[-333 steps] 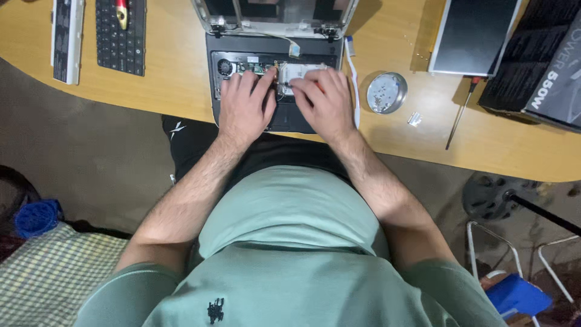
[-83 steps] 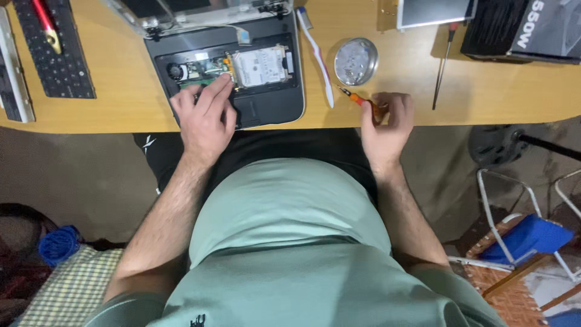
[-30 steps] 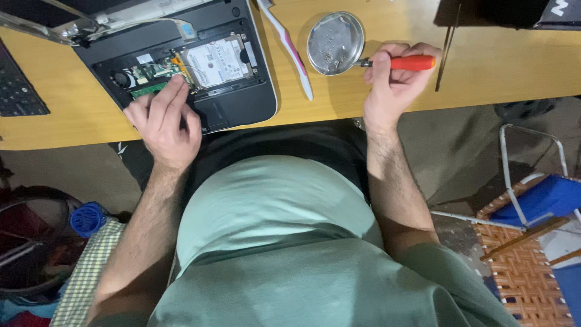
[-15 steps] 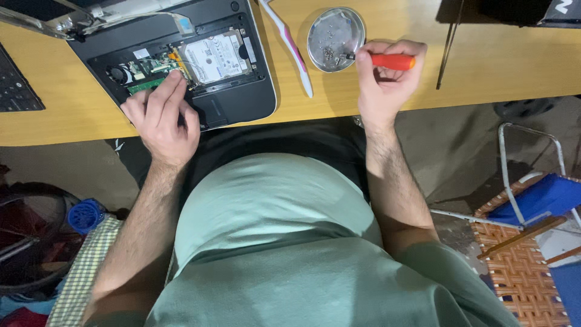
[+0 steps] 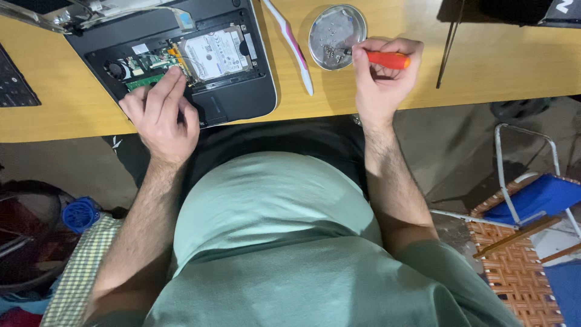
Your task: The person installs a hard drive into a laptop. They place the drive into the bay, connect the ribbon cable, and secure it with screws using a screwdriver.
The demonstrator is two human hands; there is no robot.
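An opened black laptop base (image 5: 242, 103) lies on the wooden desk (image 5: 375, 100), its silver hard drive (image 5: 215, 54) and green circuit board (image 5: 142, 79) exposed. My left hand (image 5: 160, 112) rests on the base, fingertips touching the area beside the drive. My right hand (image 5: 381, 75) grips an orange-handled screwdriver (image 5: 387, 59), whose tip reaches into a round metal dish (image 5: 339, 27) holding small screws.
A pink and white toothbrush (image 5: 293, 45) lies between laptop and dish. A dark thin rod (image 5: 448, 45) lies at the right. A keyboard corner (image 5: 12, 79) sits far left. A blue folding chair (image 5: 532, 194) and woven seat (image 5: 520, 266) stand on the floor at right.
My right hand has picked up the screwdriver from the desk and brought its tip into the metal dish. My left hand stays on the laptop base.
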